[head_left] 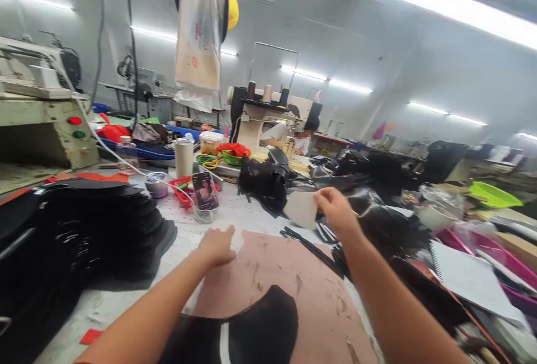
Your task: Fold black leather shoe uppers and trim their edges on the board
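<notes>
My right hand pinches the edge of a flat, pale cream piece with a rounded outline, held over the far part of the table. My left hand lies at the far left edge of a pinkish work board, fingers partly stretched and palm down. Something whitish lies by its fingertips, too blurred to name. Nearest me on the board rests a curved black leather-like piece with a white strip across it. Thin black strips lie along the board's far right edge.
A tall stack of black pieces stands at left. Beyond are a phone, a tumbler and a sewing machine. Black material is heaped behind; a notebook and pink bin sit at right.
</notes>
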The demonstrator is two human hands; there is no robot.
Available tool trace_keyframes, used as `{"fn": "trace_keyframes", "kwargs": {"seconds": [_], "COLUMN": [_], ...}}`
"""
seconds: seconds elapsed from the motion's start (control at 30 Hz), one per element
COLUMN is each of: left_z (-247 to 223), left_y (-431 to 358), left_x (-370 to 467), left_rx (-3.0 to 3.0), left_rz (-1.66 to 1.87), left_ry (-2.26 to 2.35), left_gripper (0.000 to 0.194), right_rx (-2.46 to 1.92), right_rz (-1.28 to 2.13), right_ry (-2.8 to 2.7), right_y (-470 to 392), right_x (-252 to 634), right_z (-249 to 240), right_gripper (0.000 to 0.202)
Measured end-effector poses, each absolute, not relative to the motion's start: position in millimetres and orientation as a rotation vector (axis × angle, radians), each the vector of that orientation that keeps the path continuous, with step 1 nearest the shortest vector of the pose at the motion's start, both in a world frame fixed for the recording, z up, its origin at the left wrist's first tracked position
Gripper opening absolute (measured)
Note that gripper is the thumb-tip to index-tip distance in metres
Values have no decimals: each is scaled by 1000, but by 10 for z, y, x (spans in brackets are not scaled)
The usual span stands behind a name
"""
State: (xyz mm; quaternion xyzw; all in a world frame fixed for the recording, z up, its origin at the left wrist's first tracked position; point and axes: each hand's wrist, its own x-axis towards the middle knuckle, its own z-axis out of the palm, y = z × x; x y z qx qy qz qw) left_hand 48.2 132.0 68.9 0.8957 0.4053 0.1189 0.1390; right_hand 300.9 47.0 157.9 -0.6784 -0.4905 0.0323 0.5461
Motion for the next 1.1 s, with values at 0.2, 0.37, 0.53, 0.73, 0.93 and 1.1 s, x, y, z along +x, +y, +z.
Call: {"fn": "trace_keyframes", "kwargs": {"seconds": [0.2,0.37,0.53,0.73,0.93,1.1], "left_z": [962,815,654,577,475,524], "left_y": [686,290,313,379,438,508], "left_x": [939,1006,817,757,799,848], "left_rx": [2082,1349,1244,1549,1888,1845], "left_rz": [419,434,246,-198,-238,-132], "left_ry": [891,844,898,907,904,868], "left_gripper": [38,41,42,35,24,26], "right_rx": [-1568,-1501,-1493,-1461,-1429,-1355], "right_rz": [-391,-461,64,928,956,1057], "right_ry": [-1499,-1847,-1444,-653,-582,-423], "right_y": [-88,-527,-831,-846,-830,-824], "right_x": [2423,2070,2179,2359,2249,2295], "right_z": [935,595,392,191,34,79], "right_gripper": [19,24,24,19,18,28]}}
